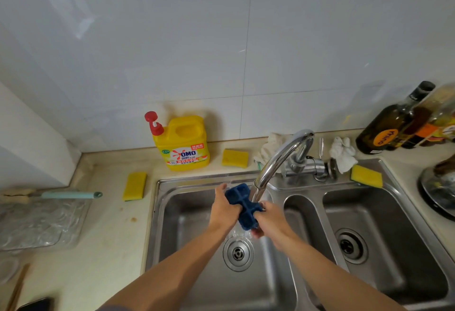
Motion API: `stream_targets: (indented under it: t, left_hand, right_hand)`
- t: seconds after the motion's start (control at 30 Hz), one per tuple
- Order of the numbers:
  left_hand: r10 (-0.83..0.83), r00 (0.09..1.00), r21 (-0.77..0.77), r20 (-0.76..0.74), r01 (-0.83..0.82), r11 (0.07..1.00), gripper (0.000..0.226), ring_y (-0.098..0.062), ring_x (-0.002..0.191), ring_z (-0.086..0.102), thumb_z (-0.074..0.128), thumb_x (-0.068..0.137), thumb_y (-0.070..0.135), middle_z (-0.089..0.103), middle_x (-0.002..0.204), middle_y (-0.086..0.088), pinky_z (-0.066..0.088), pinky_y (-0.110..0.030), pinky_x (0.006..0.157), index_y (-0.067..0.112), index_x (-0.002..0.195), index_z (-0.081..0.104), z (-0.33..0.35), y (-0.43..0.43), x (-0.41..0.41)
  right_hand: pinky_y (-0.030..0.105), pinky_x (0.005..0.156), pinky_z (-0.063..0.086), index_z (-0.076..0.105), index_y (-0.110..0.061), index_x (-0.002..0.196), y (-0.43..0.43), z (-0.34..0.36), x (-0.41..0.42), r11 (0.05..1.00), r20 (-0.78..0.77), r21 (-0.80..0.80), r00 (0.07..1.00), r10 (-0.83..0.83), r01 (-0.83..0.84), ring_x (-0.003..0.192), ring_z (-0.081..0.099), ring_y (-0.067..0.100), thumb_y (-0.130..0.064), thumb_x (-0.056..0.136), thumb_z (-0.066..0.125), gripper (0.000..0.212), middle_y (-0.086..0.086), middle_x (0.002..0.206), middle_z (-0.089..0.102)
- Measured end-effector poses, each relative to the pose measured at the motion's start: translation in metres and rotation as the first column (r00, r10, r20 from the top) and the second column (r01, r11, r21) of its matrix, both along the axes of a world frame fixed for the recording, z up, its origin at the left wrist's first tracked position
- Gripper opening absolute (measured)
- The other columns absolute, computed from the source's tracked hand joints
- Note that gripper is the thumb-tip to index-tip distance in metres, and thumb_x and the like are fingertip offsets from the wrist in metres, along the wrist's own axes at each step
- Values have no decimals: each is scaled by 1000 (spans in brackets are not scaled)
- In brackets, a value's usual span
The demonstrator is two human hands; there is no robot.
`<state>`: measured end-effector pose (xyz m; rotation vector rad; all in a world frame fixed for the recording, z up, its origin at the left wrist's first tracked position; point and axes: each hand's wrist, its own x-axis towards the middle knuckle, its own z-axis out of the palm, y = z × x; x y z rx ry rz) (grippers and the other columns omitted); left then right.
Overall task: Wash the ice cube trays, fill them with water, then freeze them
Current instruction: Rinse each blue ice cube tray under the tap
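Note:
A dark blue ice cube tray [242, 203] hangs over the left sink basin [187, 232], under the chrome tap spout [275, 160]. Water runs from the spout past the tray and splashes above the drain [238, 253]. My left hand [225, 209] grips the tray's left side, fingers curled round its far edge. My right hand [269, 219] holds the tray's near right end from below. The tray is tilted, its grid of compartments facing up toward me.
A yellow detergent jug [183, 143] stands at the wall. Yellow sponges lie on the counter [135, 186], behind the sink [235, 158] and on the sink ledge [366, 176]. Rags [343, 154] flank the tap. Dark bottles [394, 123] stand far right. A clear tray [39, 222] lies left.

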<state>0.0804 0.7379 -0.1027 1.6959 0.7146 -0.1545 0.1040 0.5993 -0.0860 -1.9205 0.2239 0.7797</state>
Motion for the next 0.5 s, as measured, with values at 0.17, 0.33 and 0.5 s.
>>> stream_targets:
  t: [0.17, 0.33, 0.5]
  left_hand:
    - [155, 970, -294, -186, -205, 933, 22, -29, 89, 69, 47, 89, -3, 71, 101, -18, 60, -40, 76, 8, 104, 59, 4, -16, -2]
    - [58, 995, -218, -76, -73, 973, 35, -29, 99, 69, 43, 88, -7, 71, 105, -15, 59, -51, 89, 16, 108, 60, 5, -12, -2]
    - [-44, 992, -167, -119, 24, 986, 26, -24, 98, 67, 48, 91, 0, 69, 106, -12, 59, -42, 89, 15, 109, 57, 3, -14, -3]
  right_hand:
    - [23, 48, 52, 58, -11, 97, 3, 2, -4, 999, 110, -49, 994, 22, -17, 48, 66, 14, -1, 98, 52, 11, 11, 74, 74]
    - [16, 45, 47, 53, -14, 104, 0, 3, -7, 981, 114, -116, 979, 169, -156, 46, 64, 7, 0, 93, 50, 18, 7, 76, 72]
    - [25, 48, 50, 59, -10, 93, -6, 0, -6, 982, 60, -88, 983, 173, -168, 43, 56, 11, 0, 94, 48, 15, 1, 57, 66]
